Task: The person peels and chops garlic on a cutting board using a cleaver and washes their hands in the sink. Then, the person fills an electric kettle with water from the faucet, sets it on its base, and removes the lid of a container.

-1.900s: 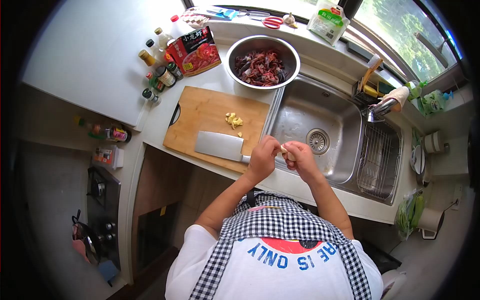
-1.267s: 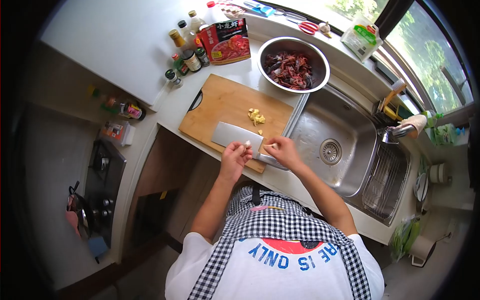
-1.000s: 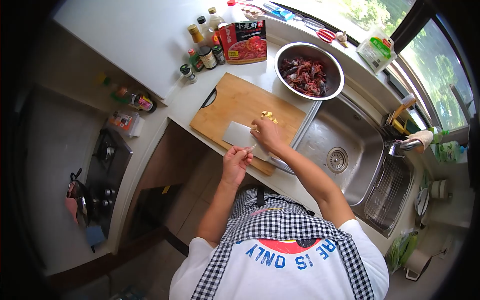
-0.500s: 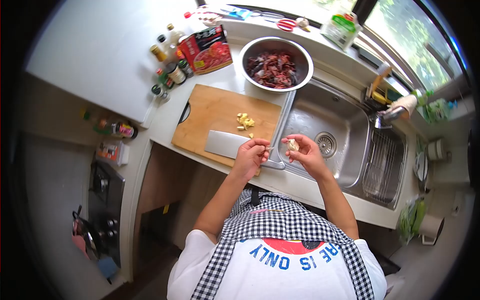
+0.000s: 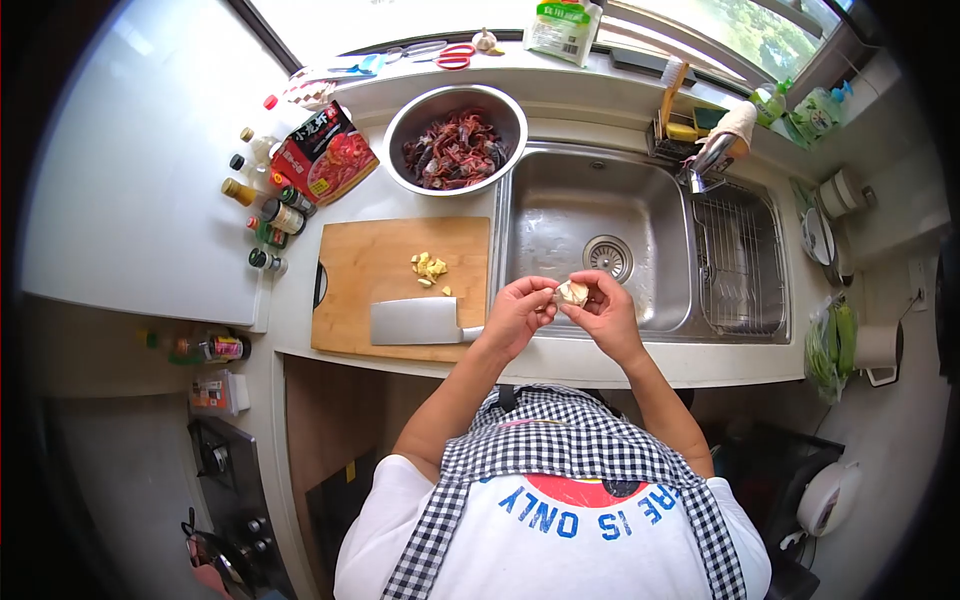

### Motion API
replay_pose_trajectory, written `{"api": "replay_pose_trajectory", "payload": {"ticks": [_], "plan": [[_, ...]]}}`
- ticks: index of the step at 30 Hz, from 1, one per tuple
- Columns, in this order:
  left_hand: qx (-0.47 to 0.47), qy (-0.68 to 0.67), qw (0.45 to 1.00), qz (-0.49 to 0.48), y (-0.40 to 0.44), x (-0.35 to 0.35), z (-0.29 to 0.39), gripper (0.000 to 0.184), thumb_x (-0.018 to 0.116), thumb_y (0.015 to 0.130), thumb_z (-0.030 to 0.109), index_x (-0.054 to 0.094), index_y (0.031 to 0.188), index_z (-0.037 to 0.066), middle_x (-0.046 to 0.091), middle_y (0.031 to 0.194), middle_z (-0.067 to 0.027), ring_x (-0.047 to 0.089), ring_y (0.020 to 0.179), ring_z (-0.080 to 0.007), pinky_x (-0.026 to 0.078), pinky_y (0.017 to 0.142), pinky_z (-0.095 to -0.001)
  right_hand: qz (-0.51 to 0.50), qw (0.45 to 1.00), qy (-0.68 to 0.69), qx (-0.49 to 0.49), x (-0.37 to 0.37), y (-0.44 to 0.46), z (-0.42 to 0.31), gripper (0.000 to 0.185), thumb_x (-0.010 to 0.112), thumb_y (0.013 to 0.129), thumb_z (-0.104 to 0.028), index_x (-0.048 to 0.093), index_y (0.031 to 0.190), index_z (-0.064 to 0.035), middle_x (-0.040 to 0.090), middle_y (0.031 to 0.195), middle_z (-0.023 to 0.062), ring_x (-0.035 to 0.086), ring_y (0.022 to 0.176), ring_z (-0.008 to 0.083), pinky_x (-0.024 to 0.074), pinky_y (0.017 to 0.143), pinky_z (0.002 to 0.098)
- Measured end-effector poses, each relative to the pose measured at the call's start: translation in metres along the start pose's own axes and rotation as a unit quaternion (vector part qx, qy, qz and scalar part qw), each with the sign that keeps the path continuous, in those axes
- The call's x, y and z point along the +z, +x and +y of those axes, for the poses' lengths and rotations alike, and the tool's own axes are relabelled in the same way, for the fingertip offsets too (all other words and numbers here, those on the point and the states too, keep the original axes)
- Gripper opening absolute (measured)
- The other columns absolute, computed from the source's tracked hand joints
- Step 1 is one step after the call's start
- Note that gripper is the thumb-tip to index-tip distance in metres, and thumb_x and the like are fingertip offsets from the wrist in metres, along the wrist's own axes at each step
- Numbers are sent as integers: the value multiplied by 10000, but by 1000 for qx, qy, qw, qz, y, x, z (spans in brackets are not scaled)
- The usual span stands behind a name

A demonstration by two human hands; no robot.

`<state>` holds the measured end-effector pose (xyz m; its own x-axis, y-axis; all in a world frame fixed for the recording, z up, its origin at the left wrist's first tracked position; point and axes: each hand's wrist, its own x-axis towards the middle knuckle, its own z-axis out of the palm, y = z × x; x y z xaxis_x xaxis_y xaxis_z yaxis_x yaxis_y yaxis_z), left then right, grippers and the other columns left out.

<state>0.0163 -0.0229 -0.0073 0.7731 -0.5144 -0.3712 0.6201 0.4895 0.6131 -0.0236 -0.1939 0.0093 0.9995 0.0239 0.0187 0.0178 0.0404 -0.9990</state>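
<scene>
My right hand grips a pale garlic bulb between thumb and fingers, above the near edge of the sink. Pinched fingers of my left hand meet the bulb's left side, where some papery skin shows. To the left, a cleaver lies flat on the wooden cutting board, its handle pointing toward my left hand. Behind the blade sits a small pile of pale yellow pieces, with one piece lying apart.
A steel bowl of crayfish stands behind the board. The sink has a drying rack at its right. Bottles and a red food packet stand at left. Scissors and another garlic bulb lie on the sill.
The view has turned, so the counter appears shifted left. My left hand, apart from the bulb before with a thin bit in its fingers, now touches the bulb in my right hand.
</scene>
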Motion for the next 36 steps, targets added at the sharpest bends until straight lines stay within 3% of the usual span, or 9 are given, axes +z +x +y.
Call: {"api": "replay_pose_trajectory", "payload": {"ticks": [7,11,15,18,22,26,28,32,36], "plan": [[2,-17,1000,23,-5,-14,4,117,557,923,90,591,1009,18,573,796,-23,546,663,-86,441,547,-191,45,996,-66,-40,7,11,-3,331,686,767,25,609,1087,-7,589,1003,56,640,844,117,548,728,216],[38,-75,993,80,-33,-47,4,101,568,920,97,588,992,30,565,777,-12,537,652,-90,427,544,-203,-73,978,-192,-27,25,21,9,361,740,712,-33,624,1053,-4,602,961,89,632,765,138,527,643,254],[107,-150,970,157,-78,-80,0,40,592,902,85,569,916,56,562,760,-13,537,649,-100,418,540,-218,-204,956,-204,-58,79,31,23,397,737,694,-9,611,1070,-11,609,955,97,628,770,159,529,665,277],[164,-178,953,182,-108,-94,-1,60,596,890,56,545,862,68,539,739,-17,517,657,-105,400,534,-214,-236,964,-86,-90,123,44,28,412,726,696,19,601,1087,-13,609,957,85,625,817,149,537,711,275],[242,-205,936,154,-136,-93,8,76,589,884,30,536,842,66,511,731,-14,484,659,-101,385,532,-202,-320,945,71,-10,159,53,27,423,701,742,49,537,1128,-6,606,978,62,612,904,119,538,777,266],[288,-161,929,170,-136,-98,5,45,601,886,45,557,889,55,582,831,-36,524,676,-96,400,552,-203,-344,938,51,-19,170,52,20,421,718,729,41,530,1103,-12,593,974,64,621,819,109,539,722,248],[289,-144,928,189,-133,-96,8,55,611,887,59,571,924,51,600,861,-39,547,691,-96,415,567,-206,-321,945,-22,-61,168,53,24,416,729,717,30,538,1084,-10,578,950,64,614,763,107,534,671,238],[260,-83,924,269,-123,-88,11,122,649,874,92,581,959,37,594,797,-14,535,650,-71,408,551,-197,-276,954,-69,-97,167,49,20,407,747,696,8,552,1053,-1,550,910,70,594,683,115,520,589,232],[233,-33,929,286,-114,-100,6,131,638,881,93,591,983,26,596,806,-12,547,660,-74,424,559,-201,-271,954,-92,-85,167,45,16,391,741,704,-1,552,1046,-1,548,947,84,604,726,131,520,599,237]]}}
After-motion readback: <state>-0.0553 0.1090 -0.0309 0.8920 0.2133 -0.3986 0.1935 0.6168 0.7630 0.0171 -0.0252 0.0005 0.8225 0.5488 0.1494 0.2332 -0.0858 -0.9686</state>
